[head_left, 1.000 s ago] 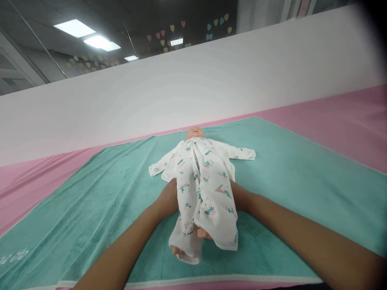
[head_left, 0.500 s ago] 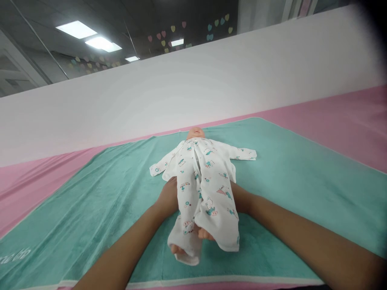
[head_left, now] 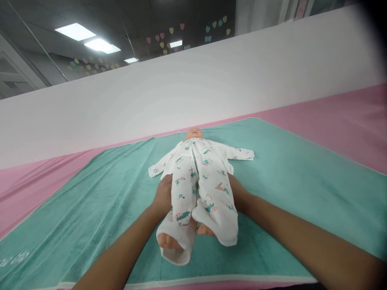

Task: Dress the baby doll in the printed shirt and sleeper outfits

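A baby doll (head_left: 194, 133) lies on its back, dressed in a white printed top (head_left: 231, 153) with both sleeves spread. White printed trousers (head_left: 211, 189) cover its legs, and the doll's toes (head_left: 167, 241) show at the wide leg openings. My left hand (head_left: 164, 195) is against the left side of the trousers near the hip, its fingers hidden behind the cloth. On the other side my right hand (head_left: 238, 195) reaches under the trousers at the same height, with its fingers out of sight too.
Beneath the doll is a green blanket (head_left: 287, 181) with a pale edge, spread over a pink cover (head_left: 347, 117). A white wall (head_left: 193, 88) rises behind, with dark glass (head_left: 199, 20) and heart stickers above it.
The left trouser leg has swung slightly left and its opening gapes wider, baring more of the foot. My left hand has shifted a little left; the right hand stays at the hip.
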{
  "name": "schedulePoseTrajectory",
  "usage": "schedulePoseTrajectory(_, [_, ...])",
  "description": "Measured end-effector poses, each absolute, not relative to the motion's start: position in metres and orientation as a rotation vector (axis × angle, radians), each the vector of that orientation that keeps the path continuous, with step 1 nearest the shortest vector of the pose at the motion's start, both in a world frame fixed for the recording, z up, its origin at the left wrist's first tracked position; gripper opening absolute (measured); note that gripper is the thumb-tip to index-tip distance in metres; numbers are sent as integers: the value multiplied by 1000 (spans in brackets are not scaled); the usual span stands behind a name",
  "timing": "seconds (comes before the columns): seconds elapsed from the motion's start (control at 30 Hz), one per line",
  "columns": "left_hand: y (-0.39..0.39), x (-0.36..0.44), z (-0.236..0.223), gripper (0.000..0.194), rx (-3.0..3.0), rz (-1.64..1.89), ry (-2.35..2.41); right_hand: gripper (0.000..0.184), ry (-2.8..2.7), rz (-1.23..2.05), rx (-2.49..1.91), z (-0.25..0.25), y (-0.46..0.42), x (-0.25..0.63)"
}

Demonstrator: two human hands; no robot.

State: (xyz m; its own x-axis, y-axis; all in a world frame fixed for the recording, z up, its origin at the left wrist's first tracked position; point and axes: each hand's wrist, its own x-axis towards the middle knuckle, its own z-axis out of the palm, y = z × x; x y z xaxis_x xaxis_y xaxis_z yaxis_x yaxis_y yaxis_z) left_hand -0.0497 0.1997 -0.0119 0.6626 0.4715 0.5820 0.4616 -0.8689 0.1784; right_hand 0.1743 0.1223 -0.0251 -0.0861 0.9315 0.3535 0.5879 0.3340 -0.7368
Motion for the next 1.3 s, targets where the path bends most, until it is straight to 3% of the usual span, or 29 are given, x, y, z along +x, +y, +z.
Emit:
schedulePoseTrajectory(0.3, [203, -55, -18, 23, 2958, 1005, 800, 10, -1978, -224, -1739, -13, 137, 205])
schedulePoseTrajectory(0.57, [206, -60, -19, 20, 2999, 984, 747, 31, -1632, -367, -1647, -19, 147, 229])
schedulePoseTrajectory(0.9, [222, -68, -17, 36, 2936, 1021, 1045, 28, -1172, -82, -1662, -12, 148, 244])
schedulePoseTrajectory(1.07, [235, -78, -20, 28, 2861, 925, 1361, 30, -1106, 117, -1725, -11, 146, 247])
schedulePoseTrajectory(1.3, [239, -83, -16, 25, 2519, 685, 1730, 31, -868, 489, -1307, -15, 156, 250])
